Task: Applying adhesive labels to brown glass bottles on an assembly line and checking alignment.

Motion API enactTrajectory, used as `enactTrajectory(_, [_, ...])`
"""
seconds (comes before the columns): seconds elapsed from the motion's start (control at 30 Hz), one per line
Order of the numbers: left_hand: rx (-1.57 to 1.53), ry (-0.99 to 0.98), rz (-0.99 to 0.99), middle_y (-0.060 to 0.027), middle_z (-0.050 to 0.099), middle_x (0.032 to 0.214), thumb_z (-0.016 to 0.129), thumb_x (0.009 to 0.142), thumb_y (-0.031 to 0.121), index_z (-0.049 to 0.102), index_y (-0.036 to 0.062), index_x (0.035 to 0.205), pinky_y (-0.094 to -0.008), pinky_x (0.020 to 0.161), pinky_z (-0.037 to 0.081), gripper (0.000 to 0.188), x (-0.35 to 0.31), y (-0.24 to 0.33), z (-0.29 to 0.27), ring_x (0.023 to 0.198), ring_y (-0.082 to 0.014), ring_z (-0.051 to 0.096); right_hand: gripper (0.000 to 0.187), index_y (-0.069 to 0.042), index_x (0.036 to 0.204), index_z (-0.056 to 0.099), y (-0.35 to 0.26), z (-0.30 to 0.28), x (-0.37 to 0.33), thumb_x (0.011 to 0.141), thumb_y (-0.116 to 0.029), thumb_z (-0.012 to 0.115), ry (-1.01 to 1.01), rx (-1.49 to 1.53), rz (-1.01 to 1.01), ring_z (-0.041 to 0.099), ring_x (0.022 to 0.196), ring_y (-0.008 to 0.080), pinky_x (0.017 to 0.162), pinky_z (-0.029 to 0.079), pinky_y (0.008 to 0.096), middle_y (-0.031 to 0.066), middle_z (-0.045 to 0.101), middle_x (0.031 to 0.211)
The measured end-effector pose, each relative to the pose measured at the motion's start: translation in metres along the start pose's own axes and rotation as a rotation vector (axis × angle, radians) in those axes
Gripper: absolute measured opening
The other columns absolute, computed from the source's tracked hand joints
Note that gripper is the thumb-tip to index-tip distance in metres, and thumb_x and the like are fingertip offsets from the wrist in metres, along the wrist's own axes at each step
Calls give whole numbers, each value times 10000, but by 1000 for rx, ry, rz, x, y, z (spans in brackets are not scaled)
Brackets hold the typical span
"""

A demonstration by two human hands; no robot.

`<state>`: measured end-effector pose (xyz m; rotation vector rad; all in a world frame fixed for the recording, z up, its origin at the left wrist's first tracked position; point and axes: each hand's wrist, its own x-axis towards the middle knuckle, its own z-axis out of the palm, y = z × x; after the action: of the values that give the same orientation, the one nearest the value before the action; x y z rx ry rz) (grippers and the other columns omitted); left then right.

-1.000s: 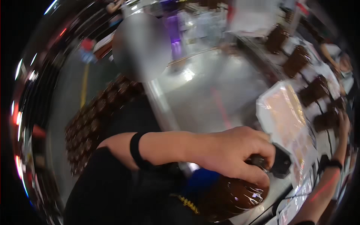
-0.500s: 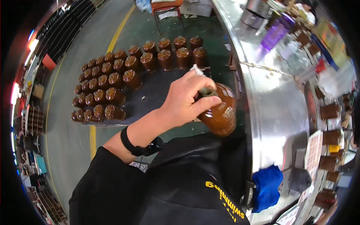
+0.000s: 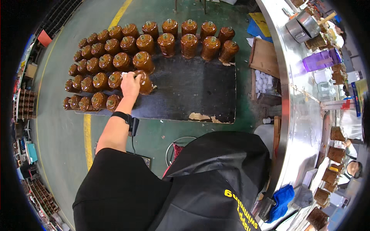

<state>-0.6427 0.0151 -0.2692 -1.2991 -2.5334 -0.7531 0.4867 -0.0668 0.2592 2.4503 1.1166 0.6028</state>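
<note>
My left hand [image 3: 131, 84] is closed around the neck of a brown-filled bottle [image 3: 146, 83]. The bottle leans, its neck toward the hand and its base to the right, low over a dark board [image 3: 185, 90]; whether the base touches is hard to tell. Something small and white shows at my fingers. Just beyond the held bottle stands another brown bottle [image 3: 143, 62], and more bottles [image 3: 115, 81] in rows lie close on the left. My right hand is out of view.
Several similar bottles [image 3: 189, 45] line the board's far edge. A metal worktop [image 3: 298, 127] runs along the right, with a purple container [image 3: 322, 59], a steel pot [image 3: 302, 27] and a blue cloth [image 3: 281, 202]. A wooden box [image 3: 265, 57] stands beside the board.
My left hand has carried the bottle from beside the worktop leftward, down to the rows on the board. The view has shifted, showing more of the board.
</note>
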Motion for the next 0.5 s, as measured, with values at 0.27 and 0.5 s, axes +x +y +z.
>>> enactTrajectory(0.27, [74,-94,-260,-233,618,999,646,860,392,607,12,976,-485,853,465,399,2,-35,1,994,-414,570,562,2,1084,662,4,19,-39,914,-521,549,-38,464,202,634,934,289,845,470,403,186,680,1022])
enactTrajectory(0.5, [423,-155,7,-154,612,1110,669,810,414,632,97,1109,-486,871,487,437,6,84,-2,1108,-356,538,330,-50,1142,643,42,16,-114,970,-316,549,446,409,-59,587,900,156,776,462,323,125,659,983])
